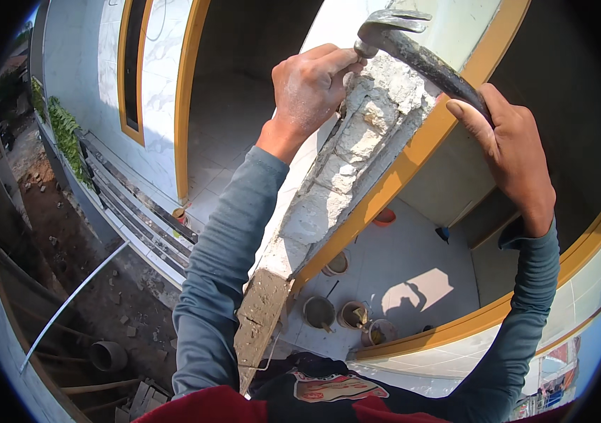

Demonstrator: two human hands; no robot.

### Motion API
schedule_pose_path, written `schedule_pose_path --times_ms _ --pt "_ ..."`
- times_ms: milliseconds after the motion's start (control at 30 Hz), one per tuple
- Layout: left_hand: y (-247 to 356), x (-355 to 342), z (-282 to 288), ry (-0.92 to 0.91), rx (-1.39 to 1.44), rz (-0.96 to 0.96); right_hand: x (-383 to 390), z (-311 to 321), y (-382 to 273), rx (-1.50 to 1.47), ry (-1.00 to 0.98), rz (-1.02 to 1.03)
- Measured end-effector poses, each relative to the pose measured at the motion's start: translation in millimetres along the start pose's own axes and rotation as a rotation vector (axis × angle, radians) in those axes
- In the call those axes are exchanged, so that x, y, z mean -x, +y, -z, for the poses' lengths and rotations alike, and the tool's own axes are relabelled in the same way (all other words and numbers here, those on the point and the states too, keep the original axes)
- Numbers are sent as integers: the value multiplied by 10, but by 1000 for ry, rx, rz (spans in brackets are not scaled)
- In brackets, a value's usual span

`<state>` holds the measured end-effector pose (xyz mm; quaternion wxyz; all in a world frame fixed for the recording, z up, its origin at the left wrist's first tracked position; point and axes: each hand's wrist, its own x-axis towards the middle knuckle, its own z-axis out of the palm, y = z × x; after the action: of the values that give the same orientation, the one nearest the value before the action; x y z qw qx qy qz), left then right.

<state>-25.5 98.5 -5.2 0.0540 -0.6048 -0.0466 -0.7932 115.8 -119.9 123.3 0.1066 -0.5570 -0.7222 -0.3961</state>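
My right hand [508, 144] is closed around the dark handle of a claw hammer [420, 58]. The worn metal head sits at the upper middle, its claw pointing right and its striking face down beside my left fingertips. Closed in a pinch, my left hand [309, 88] is dusted with white powder; what it grips is mostly hidden by the fingers and the hammer head. Under both hands runs a narrow wall edge [346, 166] of rough, chipped whitish mortar, with smooth white facing on its left side and an orange-yellow frame [403, 176] along its right.
Below right, several buckets [319, 311] stand on a tiled floor, with an orange-red basin [385, 217] farther off. To the left are a slatted bench [138, 201], a green plant [64, 123] and lower dirt ground [96, 282] with rubble. Bare brown masonry [262, 307] lies close to my body.
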Motion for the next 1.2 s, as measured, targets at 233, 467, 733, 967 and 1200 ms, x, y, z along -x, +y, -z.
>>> schedule_pose_path --times_ms 233,467,733,967,1200 --pt "-12 42 13 -25 23 136 244 -17 50 -236 211 85" --pt "257 -2 279 21 126 131 880 -235 366 -303 265 -24" --pt "1273 17 739 -378 9 350 2262 -1550 855 -1042 683 -491" --pt "1845 223 506 -772 -212 755 3479 -2908 638 -1534 255 -1036" --pt "2148 976 214 -1100 -207 1266 5004 -3975 162 -1389 -691 -1652"
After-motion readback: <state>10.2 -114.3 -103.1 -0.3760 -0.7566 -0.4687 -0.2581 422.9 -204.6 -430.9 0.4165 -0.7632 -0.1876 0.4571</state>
